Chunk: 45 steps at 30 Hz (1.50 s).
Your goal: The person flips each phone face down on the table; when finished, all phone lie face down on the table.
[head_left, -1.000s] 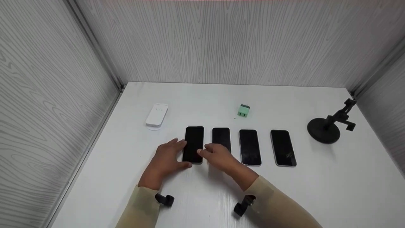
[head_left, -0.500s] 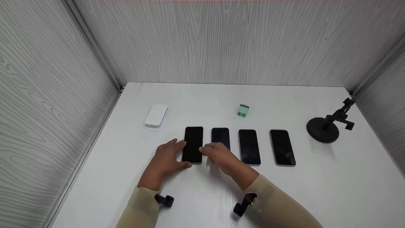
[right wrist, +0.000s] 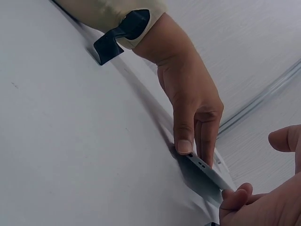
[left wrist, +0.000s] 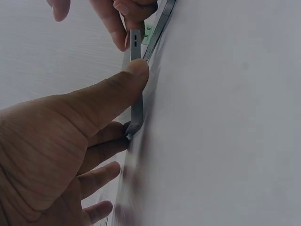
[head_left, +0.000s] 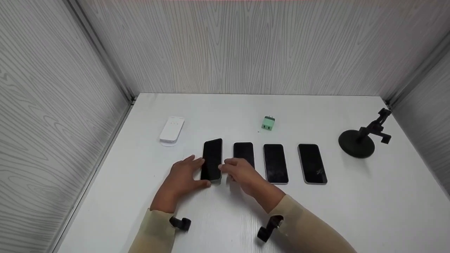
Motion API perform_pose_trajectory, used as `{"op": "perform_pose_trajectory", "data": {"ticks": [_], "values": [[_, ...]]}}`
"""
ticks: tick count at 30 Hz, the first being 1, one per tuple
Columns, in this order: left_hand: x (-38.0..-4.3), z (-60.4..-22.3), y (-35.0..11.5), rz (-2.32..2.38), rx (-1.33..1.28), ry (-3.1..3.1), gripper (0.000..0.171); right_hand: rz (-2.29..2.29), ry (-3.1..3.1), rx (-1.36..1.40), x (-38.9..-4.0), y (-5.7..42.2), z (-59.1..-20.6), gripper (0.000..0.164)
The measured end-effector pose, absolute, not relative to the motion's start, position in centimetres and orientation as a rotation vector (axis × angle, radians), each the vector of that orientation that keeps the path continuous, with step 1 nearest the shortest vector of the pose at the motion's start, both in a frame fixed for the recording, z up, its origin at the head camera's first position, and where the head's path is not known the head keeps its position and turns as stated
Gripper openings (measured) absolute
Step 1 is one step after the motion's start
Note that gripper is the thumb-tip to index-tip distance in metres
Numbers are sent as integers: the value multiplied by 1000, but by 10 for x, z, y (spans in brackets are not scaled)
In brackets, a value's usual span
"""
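Observation:
A black-screened smartphone (head_left: 211, 160) at the left end of a row is tilted, its right edge raised off the white table. My left hand (head_left: 182, 177) holds its left side, thumb at the near left corner and fingers along the edge. At the raised right edge, my right hand (head_left: 242, 173) pinches the phone with its fingertips. In the left wrist view, the left thumb (left wrist: 136, 70) presses on the end of the phone (left wrist: 137, 110). The right wrist view shows the lifted underside of the phone (right wrist: 200, 179) between both hands.
Right of the held phone lie a second phone (head_left: 243, 153), partly behind the right hand, a third phone (head_left: 276, 163) and a fourth phone (head_left: 312, 163). Farther back are a white flat device (head_left: 172, 129) and a green plug charger (head_left: 268, 123). A black stand (head_left: 357, 144) is at right.
The leftmost phone lay flat before; its right edge is now lifted and it tilts leftward. My right hand has closed from beside that edge to pinch it. The left hand stays about the same.

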<state>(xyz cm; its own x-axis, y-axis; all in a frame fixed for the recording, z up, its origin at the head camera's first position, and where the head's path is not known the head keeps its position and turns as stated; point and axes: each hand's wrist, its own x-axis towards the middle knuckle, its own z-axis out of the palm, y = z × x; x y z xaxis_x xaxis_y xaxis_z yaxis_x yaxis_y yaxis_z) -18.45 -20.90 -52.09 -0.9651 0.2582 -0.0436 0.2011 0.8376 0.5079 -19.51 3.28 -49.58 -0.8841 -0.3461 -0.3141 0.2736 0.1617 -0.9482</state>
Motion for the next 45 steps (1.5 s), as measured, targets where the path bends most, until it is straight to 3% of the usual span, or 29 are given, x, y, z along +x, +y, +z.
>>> {"op": "perform_pose_trajectory", "data": {"ticks": [3, 4, 17, 24, 45], "values": [[-184, -520, -209, 791, 358, 2903, 86, -1721, 1998, -58, -195, 31, -496, 67], [-183, -520, -209, 792, 354, 2901, 85, -1703, 2011, -72, -195, 31, -496, 69], [-182, -517, -210, 814, 319, 2885, 81, -1501, 2289, -254, -192, 24, -494, 48], [-183, -519, -208, 793, 307, 2879, 77, -1379, 2474, -407, -188, 17, -498, 24], [-184, -520, -210, 796, 368, 2904, 74, -1362, 2696, -366, -178, -3, -505, 18]]}}
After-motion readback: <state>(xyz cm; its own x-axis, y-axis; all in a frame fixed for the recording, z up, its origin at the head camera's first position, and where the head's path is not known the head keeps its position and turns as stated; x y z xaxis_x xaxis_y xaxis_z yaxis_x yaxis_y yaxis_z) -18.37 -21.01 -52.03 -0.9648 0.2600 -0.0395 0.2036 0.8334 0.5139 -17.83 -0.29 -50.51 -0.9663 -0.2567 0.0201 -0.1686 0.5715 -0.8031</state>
